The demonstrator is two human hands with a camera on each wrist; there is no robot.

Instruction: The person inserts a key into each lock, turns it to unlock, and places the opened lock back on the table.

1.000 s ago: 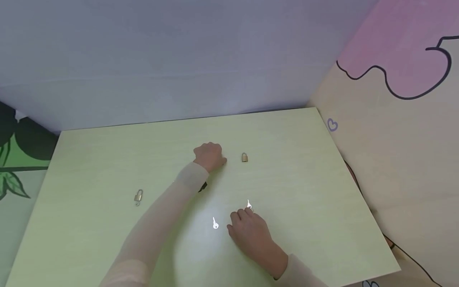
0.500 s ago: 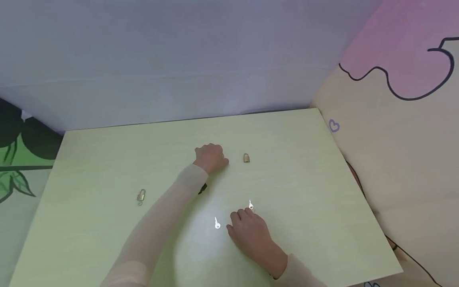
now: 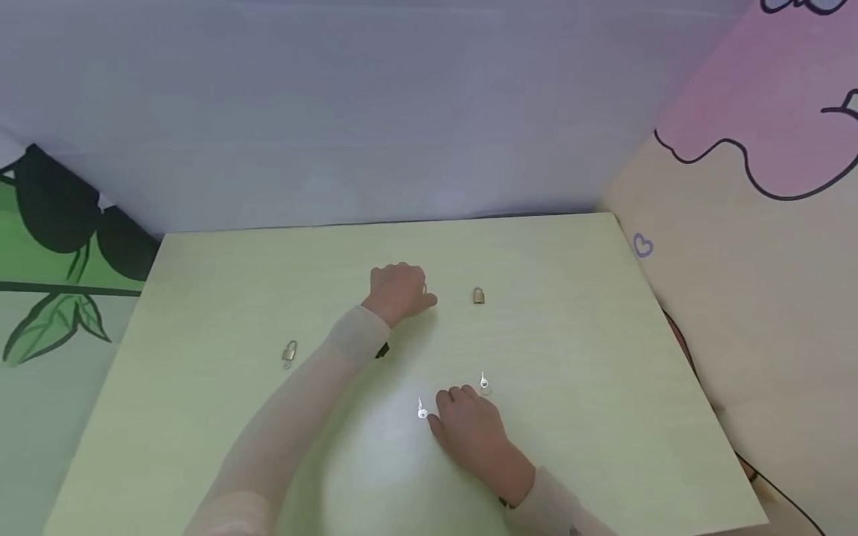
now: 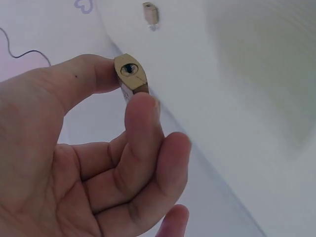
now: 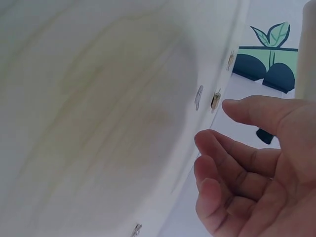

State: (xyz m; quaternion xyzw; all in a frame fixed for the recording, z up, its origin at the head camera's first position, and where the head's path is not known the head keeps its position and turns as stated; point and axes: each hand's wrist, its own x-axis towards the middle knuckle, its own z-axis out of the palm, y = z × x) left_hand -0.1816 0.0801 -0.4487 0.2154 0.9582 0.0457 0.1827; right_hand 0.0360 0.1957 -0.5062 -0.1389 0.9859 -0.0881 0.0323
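Above the far middle of the table, my left hand point(image 3: 401, 290) pinches a brass padlock point(image 4: 131, 73) between thumb and fingers. Its keyhole end shows in the left wrist view. A second padlock point(image 3: 479, 296) lies to the right of that hand, and a third padlock point(image 3: 289, 353), with a small ring at its lower end, lies to the left. My right hand point(image 3: 472, 432) is nearer the front, fingers loosely bent, with nothing in its grasp. Beside its thumb is a silver key point(image 3: 422, 409). Another key point(image 3: 485, 383) with a ring lies just beyond its knuckles.
The pale table point(image 3: 576, 417) meets a grey-blue wall point(image 3: 375, 149) at the back. A painted wall point(image 3: 757, 298) stands along the right side, where a dark cable point(image 3: 780, 491) runs past the table edge.
The head view has swung left, so the scene sits further right. Relative to the table, my right hand has shifted slightly left, closer to one key and uncovering the other's ring. The left hand keeps its padlock.
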